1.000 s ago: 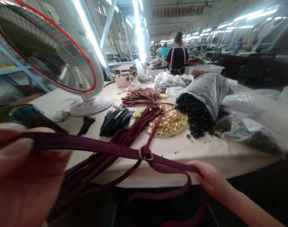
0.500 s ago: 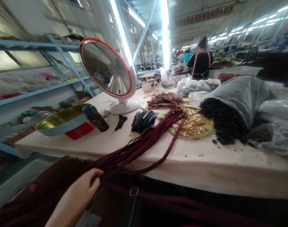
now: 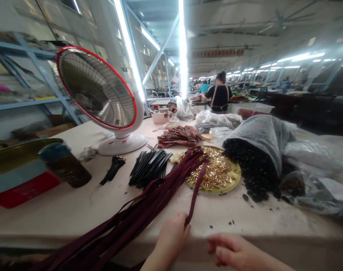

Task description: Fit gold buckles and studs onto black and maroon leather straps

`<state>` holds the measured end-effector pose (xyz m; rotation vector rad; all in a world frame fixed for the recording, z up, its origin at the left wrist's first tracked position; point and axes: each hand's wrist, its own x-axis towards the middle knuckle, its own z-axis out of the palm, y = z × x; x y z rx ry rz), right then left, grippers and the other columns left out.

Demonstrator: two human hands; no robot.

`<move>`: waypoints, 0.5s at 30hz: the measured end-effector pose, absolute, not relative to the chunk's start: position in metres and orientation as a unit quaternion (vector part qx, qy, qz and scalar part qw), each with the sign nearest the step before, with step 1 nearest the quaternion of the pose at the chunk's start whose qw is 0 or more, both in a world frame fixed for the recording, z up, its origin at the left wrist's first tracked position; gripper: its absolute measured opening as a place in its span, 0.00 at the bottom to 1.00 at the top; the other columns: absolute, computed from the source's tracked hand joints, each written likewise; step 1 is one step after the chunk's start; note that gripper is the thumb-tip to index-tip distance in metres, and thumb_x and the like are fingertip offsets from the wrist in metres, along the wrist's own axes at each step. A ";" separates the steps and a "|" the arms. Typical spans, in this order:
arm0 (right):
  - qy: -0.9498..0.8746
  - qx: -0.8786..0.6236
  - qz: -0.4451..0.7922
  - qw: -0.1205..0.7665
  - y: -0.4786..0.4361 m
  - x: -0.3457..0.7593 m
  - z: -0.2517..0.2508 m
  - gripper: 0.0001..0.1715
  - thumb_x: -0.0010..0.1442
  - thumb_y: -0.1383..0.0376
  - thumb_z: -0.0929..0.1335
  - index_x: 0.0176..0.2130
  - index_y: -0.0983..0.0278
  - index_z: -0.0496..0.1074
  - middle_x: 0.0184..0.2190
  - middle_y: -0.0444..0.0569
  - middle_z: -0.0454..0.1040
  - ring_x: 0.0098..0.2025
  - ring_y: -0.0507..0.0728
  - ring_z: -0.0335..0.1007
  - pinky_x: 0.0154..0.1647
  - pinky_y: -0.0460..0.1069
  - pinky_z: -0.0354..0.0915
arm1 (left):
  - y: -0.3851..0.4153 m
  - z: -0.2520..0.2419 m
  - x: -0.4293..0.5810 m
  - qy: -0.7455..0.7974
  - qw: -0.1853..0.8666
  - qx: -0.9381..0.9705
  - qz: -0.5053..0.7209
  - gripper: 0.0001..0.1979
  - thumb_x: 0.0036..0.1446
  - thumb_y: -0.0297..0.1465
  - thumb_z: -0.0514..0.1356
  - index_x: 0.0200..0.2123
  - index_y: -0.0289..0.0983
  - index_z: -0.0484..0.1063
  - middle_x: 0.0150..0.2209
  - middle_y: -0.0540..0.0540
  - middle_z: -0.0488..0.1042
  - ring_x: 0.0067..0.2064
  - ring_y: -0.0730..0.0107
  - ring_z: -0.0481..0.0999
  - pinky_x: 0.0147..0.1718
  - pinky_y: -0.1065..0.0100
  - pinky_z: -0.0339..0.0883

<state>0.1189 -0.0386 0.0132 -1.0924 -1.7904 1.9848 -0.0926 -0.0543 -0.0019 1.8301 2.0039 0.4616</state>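
Observation:
My left hand (image 3: 173, 234) is closed around a single maroon strap (image 3: 197, 190), near the table's front edge. That strap runs up to the far end of a bundle of maroon straps (image 3: 157, 199), which slants across the table and off its front edge. The upper strap ends lie over a round gold tray (image 3: 236, 180) heaped with small gold buckles (image 3: 216, 169). To the right of my left hand, my right hand (image 3: 230, 248) is over the front edge, fingers loosely bent and apart. No object shows in it.
A fan (image 3: 100, 94) stands at left, near a dark bottle (image 3: 66, 165) and a red box (image 3: 25, 188). Black strips (image 3: 149, 167) and reddish-brown pieces (image 3: 178, 136) lie behind the straps. At right, a plastic bag (image 3: 261, 135) spills black bits. A person (image 3: 220, 96) stands farther back.
My left hand has moved from beside the strap bundle to the single strap on its right. My right hand has come into view. The hanging strap with a gold buckle is out of sight.

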 end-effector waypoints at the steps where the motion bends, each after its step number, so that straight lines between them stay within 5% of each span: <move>1: -0.548 -0.378 0.732 0.146 -0.021 0.100 0.013 0.21 0.53 0.53 0.66 0.42 0.65 0.70 0.41 0.52 0.73 0.36 0.55 0.71 0.40 0.50 0.65 | -0.052 -0.001 -0.092 0.697 0.207 0.664 0.176 0.09 0.51 0.27 0.52 0.33 0.38 0.70 0.35 0.44 0.74 0.38 0.61 0.72 0.34 0.67 0.59; 4: -0.341 -0.394 0.819 0.239 0.044 0.059 0.021 0.15 0.60 0.59 0.61 0.34 0.69 0.68 0.34 0.53 0.73 0.30 0.52 0.71 0.35 0.48 0.66 | -0.051 0.006 -0.091 0.633 0.274 0.699 0.188 0.09 0.49 0.26 0.52 0.32 0.40 0.71 0.36 0.45 0.74 0.38 0.63 0.71 0.34 0.69 0.59; 8: -0.283 -0.401 0.791 0.364 0.119 0.043 0.046 0.12 0.62 0.71 0.56 0.29 0.66 0.63 0.21 0.42 0.66 0.18 0.45 0.61 0.21 0.40 0.60 | -0.035 0.013 -0.087 0.578 0.414 0.687 0.150 0.09 0.48 0.32 0.57 0.33 0.40 0.75 0.37 0.43 0.74 0.38 0.59 0.72 0.36 0.65 0.61; 12: -0.357 -0.339 0.803 0.336 0.114 0.046 0.068 0.02 0.58 0.68 0.62 0.33 0.65 0.64 0.20 0.39 0.64 0.15 0.44 0.56 0.15 0.39 0.52 | 0.004 0.034 -0.079 0.519 0.599 0.460 0.401 0.28 0.50 0.50 0.54 0.48 0.38 0.67 0.45 0.41 0.72 0.44 0.59 0.71 0.42 0.62 0.63; 15: -0.520 -0.265 0.779 0.230 0.073 0.048 0.080 0.08 0.57 0.62 0.64 0.32 0.66 0.64 0.21 0.40 0.65 0.16 0.45 0.57 0.14 0.40 0.52 | 0.023 0.068 -0.072 0.412 0.666 0.332 0.526 0.27 0.52 0.50 0.52 0.48 0.37 0.67 0.43 0.40 0.73 0.39 0.62 0.74 0.40 0.61 0.66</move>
